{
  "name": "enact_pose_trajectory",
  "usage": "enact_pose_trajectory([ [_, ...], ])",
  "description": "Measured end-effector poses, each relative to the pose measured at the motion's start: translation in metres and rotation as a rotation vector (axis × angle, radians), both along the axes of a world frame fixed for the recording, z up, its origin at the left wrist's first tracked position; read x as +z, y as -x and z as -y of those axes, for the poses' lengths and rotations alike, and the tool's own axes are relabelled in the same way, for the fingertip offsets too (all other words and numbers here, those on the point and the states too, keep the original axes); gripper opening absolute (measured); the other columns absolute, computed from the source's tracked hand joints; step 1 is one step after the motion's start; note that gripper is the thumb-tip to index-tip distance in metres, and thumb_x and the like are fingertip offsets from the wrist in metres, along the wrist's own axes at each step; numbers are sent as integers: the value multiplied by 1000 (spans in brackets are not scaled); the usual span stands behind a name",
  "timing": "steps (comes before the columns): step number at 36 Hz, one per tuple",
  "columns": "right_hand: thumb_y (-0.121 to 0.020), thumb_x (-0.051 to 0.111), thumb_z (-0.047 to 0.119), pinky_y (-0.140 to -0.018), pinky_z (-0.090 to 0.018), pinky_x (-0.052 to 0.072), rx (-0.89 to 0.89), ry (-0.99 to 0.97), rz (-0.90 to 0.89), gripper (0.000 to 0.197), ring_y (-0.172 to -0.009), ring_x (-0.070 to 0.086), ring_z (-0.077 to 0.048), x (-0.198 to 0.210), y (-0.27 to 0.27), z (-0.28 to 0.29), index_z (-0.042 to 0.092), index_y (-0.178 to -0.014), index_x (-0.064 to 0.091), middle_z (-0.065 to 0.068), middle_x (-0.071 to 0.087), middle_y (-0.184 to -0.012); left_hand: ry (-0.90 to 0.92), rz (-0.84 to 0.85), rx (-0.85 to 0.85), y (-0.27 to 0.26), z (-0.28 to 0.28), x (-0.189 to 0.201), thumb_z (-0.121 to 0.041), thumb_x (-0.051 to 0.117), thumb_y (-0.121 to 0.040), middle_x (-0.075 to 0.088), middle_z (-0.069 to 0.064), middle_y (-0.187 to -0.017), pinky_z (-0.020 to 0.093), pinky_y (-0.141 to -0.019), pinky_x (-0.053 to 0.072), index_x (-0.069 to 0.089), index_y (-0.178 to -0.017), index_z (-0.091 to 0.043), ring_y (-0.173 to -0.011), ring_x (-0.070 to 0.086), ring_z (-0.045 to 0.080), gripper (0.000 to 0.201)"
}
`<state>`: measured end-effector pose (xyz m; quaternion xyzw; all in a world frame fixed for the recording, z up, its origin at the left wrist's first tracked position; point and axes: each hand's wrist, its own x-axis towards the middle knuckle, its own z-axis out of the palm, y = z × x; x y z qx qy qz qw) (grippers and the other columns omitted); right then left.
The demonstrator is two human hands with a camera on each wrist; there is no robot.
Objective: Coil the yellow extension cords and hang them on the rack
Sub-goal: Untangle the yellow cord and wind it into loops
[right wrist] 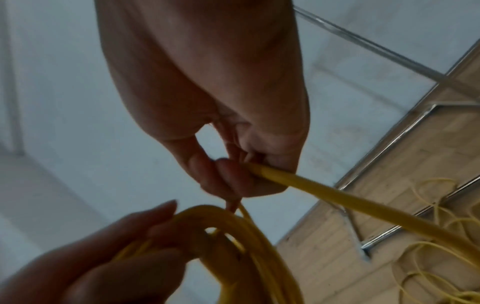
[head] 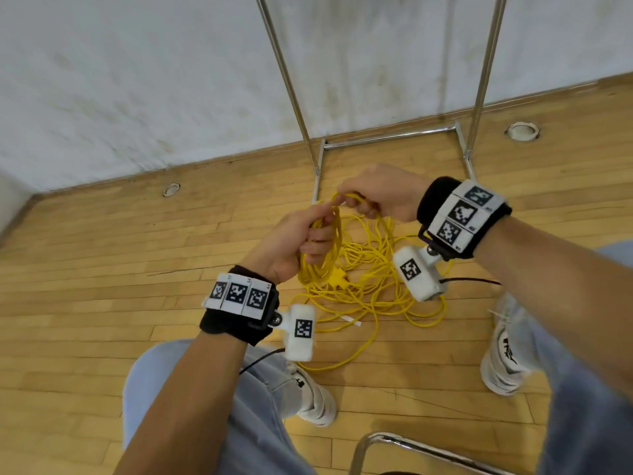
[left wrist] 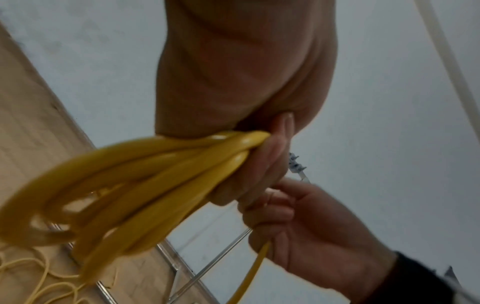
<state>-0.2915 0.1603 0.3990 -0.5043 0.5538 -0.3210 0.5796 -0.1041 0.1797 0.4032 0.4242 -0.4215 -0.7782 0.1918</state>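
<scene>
The left hand (head: 294, 241) grips the hanging coil (head: 322, 255); the right hand (head: 383, 197), just beside it, pinches the cord strand (right wrist: 337, 195), which trails down toward the floor tangle (head: 370, 289) below.

Nothing here gives me words I can read. My wristbands (head: 462, 216) and the white camera housings (head: 303, 329) under my wrists carry only black-and-white square code patterns, and the tiny marks printed beside those squares are too small to make out. My white shoes (head: 507, 351) bear a dark mark that is too blurred to read.
</scene>
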Motion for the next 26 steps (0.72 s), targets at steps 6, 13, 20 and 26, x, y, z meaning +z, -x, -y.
enact_pose_trajectory([
  [6, -99, 49, 8, -50, -25, 48, 73, 285, -189, 28, -56, 65, -18, 15, -20, -23, -2, -119, 67, -18, 73, -85, 257, 46, 134, 6, -5, -8, -37, 37, -109, 27, -5, -59, 22, -41, 22, 55, -88, -13, -40, 26, 6, 36],
  [13, -109, 43, 29, -53, -25, 42, -126, 659, -161, 28, -51, 55, -6, 17, -33, -42, 16, -134, 46, 6, 59, -65, 464, 50, 243, 10, -8, -1, -42, 41, -109, 27, -1, -62, 26, -47, 27, 58, -88, -14, -50, 30, 12, 39],
  [20, -107, 49, 26, -61, -44, 54, -121, 756, -82, 25, -65, 62, -39, 21, -37, -50, 16, -129, 45, -14, 64, -77, 506, 54, 346, 16, -7, 5, -44, 36, -110, 31, -1, -63, 26, -47, 32, 57, -102, -7, -50, 34, 12, 44],
  [26, -107, 49, 32, -60, -48, 54, -54, 820, -194, 27, -63, 64, -26, 23, -44, -55, 16, -129, 45, -15, 60, -81, 493, 22, 355, 20, -8, 2, -39, 37, -111, 57, 12, -78, 40, -68, 41, 72, -81, -23, -76, 52, 25, 49],
])
